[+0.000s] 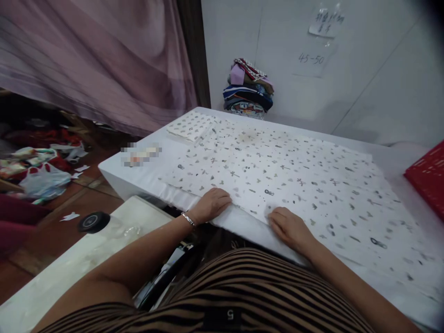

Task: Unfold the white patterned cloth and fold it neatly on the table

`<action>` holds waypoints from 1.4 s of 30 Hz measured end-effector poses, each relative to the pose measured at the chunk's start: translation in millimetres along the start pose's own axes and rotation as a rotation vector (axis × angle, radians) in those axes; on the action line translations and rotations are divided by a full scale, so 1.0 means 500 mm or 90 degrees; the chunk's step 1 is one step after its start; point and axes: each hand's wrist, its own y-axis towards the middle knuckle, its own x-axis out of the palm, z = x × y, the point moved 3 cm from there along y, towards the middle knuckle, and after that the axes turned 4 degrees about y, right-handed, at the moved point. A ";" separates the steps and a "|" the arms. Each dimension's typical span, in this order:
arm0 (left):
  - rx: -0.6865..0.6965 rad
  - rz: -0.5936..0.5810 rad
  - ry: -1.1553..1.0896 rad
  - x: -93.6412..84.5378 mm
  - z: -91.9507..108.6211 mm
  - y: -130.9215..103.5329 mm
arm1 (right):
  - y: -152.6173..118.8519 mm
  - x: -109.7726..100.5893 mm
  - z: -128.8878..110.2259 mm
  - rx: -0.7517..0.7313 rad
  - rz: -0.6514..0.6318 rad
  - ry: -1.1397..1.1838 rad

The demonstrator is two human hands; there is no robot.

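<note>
A white cloth (263, 171) printed with small dark and grey figures lies spread over the white table. At its near edge, my left hand (212, 204), with a bracelet on the wrist, has its fingers curled over the border. My right hand (289, 227) pinches the same near edge farther right, its fingers bent together. The thumbs and the gripped strip of cloth are partly hidden. A folded piece of similar printed cloth (192, 126) rests at the table's far left, touching or close to the spread cloth.
Behind the table, a pile of folded clothes (248, 90) stands against the wall. A red basket (428, 175) is at the right edge. A blurred-out item (141, 155) lies on the table's left. Below are a pale bench (79, 263), a black round object (94, 222) and plastic bags (45, 180).
</note>
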 end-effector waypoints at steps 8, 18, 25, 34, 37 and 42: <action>-0.069 0.056 0.029 0.005 0.014 0.022 | 0.014 0.008 0.008 0.053 0.018 0.013; 0.039 0.027 0.053 0.026 0.109 0.051 | 0.022 0.000 0.019 0.070 0.073 0.034; 0.099 -0.006 0.067 0.024 0.122 0.073 | 0.014 0.006 0.008 0.024 0.146 -0.036; 0.077 0.026 0.023 0.017 0.132 0.027 | 0.006 0.012 -0.006 -0.020 0.139 -0.094; 0.058 0.044 0.014 0.017 0.131 0.027 | 0.004 0.010 -0.009 -0.023 0.153 -0.094; 0.048 0.057 -0.009 0.010 0.130 0.035 | -0.008 0.022 -0.025 -0.091 0.132 -0.052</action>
